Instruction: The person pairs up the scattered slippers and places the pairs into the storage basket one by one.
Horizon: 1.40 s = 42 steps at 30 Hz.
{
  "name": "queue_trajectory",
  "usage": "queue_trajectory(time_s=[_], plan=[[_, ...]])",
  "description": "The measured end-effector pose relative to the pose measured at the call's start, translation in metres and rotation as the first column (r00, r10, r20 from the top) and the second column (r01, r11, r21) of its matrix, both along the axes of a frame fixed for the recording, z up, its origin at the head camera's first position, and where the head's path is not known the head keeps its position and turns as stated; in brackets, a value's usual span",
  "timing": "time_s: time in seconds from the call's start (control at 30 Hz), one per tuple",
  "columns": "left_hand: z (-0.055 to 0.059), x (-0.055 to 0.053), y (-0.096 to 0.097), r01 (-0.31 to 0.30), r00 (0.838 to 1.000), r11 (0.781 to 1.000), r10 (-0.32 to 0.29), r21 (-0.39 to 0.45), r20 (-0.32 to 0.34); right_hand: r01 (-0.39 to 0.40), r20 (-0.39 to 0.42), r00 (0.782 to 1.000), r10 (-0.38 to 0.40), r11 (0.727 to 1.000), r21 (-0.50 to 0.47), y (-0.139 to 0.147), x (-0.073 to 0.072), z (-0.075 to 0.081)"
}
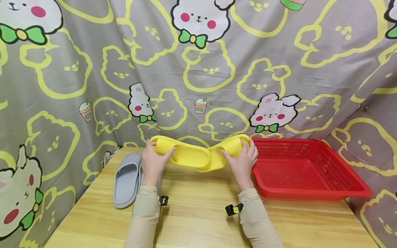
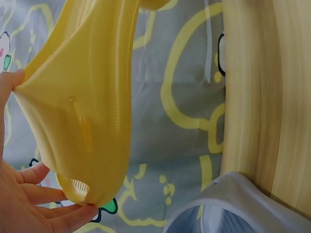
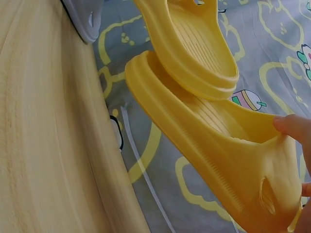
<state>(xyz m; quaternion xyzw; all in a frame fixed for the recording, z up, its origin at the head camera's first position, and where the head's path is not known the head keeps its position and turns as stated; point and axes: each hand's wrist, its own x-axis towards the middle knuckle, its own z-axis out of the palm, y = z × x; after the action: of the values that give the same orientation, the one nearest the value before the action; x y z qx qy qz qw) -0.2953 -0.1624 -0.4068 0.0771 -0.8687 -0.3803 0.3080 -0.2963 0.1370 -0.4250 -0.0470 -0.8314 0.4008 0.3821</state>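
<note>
Two yellow slippers are held up above the table, their heel ends overlapping in the middle. My left hand (image 1: 154,163) grips the left yellow slipper (image 1: 190,155) by its toe end, thumb at the strap opening and fingers round the toe, as the left wrist view shows. With my right hand (image 1: 243,162) I hold the right yellow slipper (image 3: 214,145) at its strap and toe. The left slipper's heel lies in front of the right one's in the head view. Behind my left wrist sits a pair of grey slippers (image 1: 126,181), one partly hidden by the hand and forearm.
A red plastic basket (image 1: 313,194) with perforated walls stands on the right of the wooden table (image 1: 198,217), close by my right hand. A patterned grey curtain (image 1: 217,79) hangs behind the table and along both sides.
</note>
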Motion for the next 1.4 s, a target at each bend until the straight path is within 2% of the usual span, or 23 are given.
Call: queue_trajectory(time_s=[0.17,0.57,0.77,1.03,1.4], plan=[[0.001,0.0,0.006,-0.004,1.0,1.0,0.004,-0.006,0.003,0.016,-0.031,0.999,-0.017,1.0,-0.013,0.0,0.0,0.0],[-0.001,0.002,0.016,-0.004,0.993,1.0,0.001,0.026,0.119,0.034,-0.078,0.996,-0.037,0.999,-0.042,-0.003,0.0,-0.002],[-0.004,0.001,0.02,-0.005,0.992,1.0,0.001,0.028,0.127,0.057,-0.08,0.995,-0.06,0.998,-0.036,-0.003,-0.001,-0.003],[-0.004,0.003,0.027,-0.014,0.984,0.999,0.008,0.034,0.177,0.056,-0.104,0.993,-0.059,0.998,-0.037,-0.005,-0.001,-0.004],[-0.006,0.004,0.033,-0.02,0.981,1.0,0.015,0.023,0.193,0.06,-0.093,0.994,-0.063,0.997,-0.041,-0.006,0.0,-0.004]])
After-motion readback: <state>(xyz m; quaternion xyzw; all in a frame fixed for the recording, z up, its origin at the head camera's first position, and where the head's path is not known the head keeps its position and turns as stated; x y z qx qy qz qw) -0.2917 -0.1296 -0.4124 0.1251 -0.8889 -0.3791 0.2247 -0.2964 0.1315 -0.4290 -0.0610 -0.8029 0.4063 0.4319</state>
